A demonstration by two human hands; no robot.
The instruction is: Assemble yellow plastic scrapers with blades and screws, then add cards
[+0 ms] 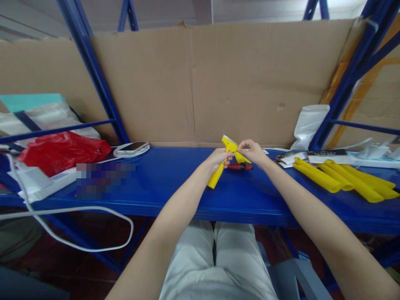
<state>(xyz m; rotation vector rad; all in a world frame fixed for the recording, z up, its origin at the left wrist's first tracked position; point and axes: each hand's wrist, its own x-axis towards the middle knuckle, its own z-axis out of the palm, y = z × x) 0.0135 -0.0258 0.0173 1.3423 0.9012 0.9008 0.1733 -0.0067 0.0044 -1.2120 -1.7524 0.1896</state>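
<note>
At mid-desk, near the back, a yellow scraper [229, 144] was held up off the blue desk [175, 175], tilted, its head up & away, its handle slanting down twd the person. L hand [220, 158] was wrapped round the handle just below the head, thumb pressed on top. R hand [254, 152] was at the head's right side, thumb & fingertips pinched tog. on its edge; whether a small part was also btwn them, cdn't tell, too tiny. A yellow flap [243, 158] stuck out below the R fingertips.

Just under/behind the hands lay a red/blk tool [240, 166], lengthwise L–R. Further R, well apart, yellow tubes [317, 177] lay side by side, slanted, nr blk/wht packets [288, 158]. A wht pouch [309, 125] stood behind, by the blue rack post [340, 91].

Far L: phone [136, 146] on a coiled wht cable [125, 154], then a red plastic bag [67, 152]. Pixelated patch on the L part of the desk, contents unreadable. Cardboard [234, 83] ran along the back. Person's lap in lt grey trousers [234, 258] was below the desk's front edge.
</note>
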